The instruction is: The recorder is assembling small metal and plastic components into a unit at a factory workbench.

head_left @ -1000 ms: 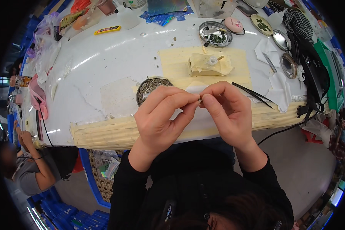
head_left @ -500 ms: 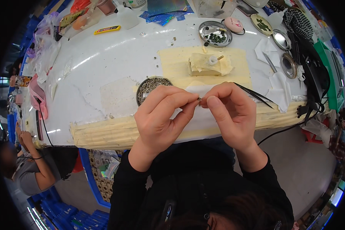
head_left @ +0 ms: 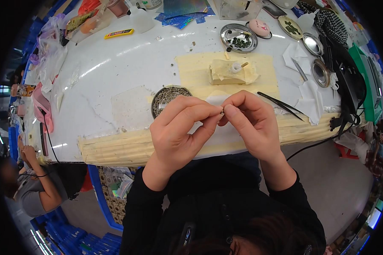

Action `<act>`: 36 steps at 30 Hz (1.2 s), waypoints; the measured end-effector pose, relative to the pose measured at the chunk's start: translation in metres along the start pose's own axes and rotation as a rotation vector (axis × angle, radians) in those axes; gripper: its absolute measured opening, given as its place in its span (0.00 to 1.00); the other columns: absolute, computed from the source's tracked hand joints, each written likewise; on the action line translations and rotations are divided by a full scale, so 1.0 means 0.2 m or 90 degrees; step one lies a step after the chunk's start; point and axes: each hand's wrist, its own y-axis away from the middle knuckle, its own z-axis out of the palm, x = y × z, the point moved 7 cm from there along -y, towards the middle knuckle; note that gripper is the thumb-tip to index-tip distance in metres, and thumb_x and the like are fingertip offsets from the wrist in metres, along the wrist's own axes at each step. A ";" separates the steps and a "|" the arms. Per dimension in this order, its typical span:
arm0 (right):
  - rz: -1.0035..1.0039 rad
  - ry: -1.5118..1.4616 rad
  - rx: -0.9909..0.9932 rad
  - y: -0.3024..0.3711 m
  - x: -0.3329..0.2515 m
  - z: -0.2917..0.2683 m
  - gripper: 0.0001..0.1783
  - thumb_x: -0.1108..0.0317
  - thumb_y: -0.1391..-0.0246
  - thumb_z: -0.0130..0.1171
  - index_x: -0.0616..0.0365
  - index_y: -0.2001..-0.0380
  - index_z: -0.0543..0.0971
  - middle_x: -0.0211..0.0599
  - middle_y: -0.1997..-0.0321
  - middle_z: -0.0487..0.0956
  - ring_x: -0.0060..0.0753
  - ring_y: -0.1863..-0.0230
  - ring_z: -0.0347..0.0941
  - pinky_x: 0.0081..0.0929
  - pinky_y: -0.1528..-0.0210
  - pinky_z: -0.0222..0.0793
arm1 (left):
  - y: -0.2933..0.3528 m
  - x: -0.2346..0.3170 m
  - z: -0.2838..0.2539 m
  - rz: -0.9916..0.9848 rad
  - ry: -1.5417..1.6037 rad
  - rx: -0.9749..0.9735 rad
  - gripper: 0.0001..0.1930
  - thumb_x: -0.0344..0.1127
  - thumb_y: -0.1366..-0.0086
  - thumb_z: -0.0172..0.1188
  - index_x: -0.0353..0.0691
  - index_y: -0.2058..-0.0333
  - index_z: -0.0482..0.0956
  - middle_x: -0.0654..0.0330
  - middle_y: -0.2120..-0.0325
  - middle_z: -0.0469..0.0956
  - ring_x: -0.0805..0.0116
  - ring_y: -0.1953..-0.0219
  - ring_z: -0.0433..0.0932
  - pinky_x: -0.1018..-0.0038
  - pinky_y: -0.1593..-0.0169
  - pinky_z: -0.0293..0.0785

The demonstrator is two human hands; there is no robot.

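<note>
In the head view, a tiny dark piece (head_left: 222, 112) is being held up above the counter (head_left: 127, 59), close to its near edge. It is pinched between the thumb and fingers of the left hand (head_left: 178, 127), and the right hand (head_left: 256, 129) is brought right up to it, thumb and forefinger curled in; whether the piece is gripped on that side too cannot be told. Below, a white sheet (head_left: 219, 138) is spread along the near edge. A round dish (head_left: 154, 104) filled with small grey bits is partly covered by the left hand. Black tweezers (head_left: 281, 105) are laid beyond the right hand, pointed toward the right end. Farther in, a taped block (head_left: 221, 76) is seen, and a metal plate (head_left: 254, 41) with dark green bits is set toward the far edge.
</note>
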 end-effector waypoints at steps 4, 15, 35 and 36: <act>-0.001 -0.018 -0.020 0.00 0.00 0.00 0.07 0.71 0.35 0.53 0.66 0.63 0.74 0.31 0.66 0.76 0.18 0.64 0.71 0.18 0.59 0.70 | 0.01 -0.01 0.01 -0.049 0.036 -0.020 0.10 0.17 0.48 0.66 0.31 0.66 0.82 0.55 0.69 0.80 0.68 0.69 0.79 0.77 0.66 0.74; -0.002 -0.015 -0.033 0.00 0.00 0.03 0.07 0.70 0.34 0.52 0.64 0.63 0.74 0.29 0.67 0.75 0.17 0.65 0.71 0.19 0.60 0.70 | 0.01 0.01 -0.02 0.024 0.012 0.028 0.12 0.20 0.51 0.69 0.34 0.65 0.83 0.58 0.72 0.80 0.66 0.72 0.79 0.75 0.70 0.74; -0.313 0.372 0.088 0.03 -0.16 -0.01 0.13 0.84 0.54 0.63 0.61 0.64 0.83 0.39 0.69 0.81 0.32 0.70 0.77 0.23 0.67 0.72 | 0.00 0.00 0.00 0.006 -0.030 0.017 0.10 0.20 0.50 0.69 0.34 0.66 0.82 0.59 0.73 0.78 0.69 0.75 0.77 0.76 0.73 0.73; -0.311 0.361 0.090 0.03 -0.16 -0.01 0.12 0.84 0.54 0.63 0.61 0.64 0.83 0.39 0.69 0.81 0.32 0.69 0.77 0.23 0.67 0.72 | 0.00 0.00 0.00 0.008 -0.031 0.020 0.10 0.20 0.50 0.69 0.34 0.66 0.82 0.58 0.73 0.78 0.70 0.75 0.77 0.77 0.73 0.73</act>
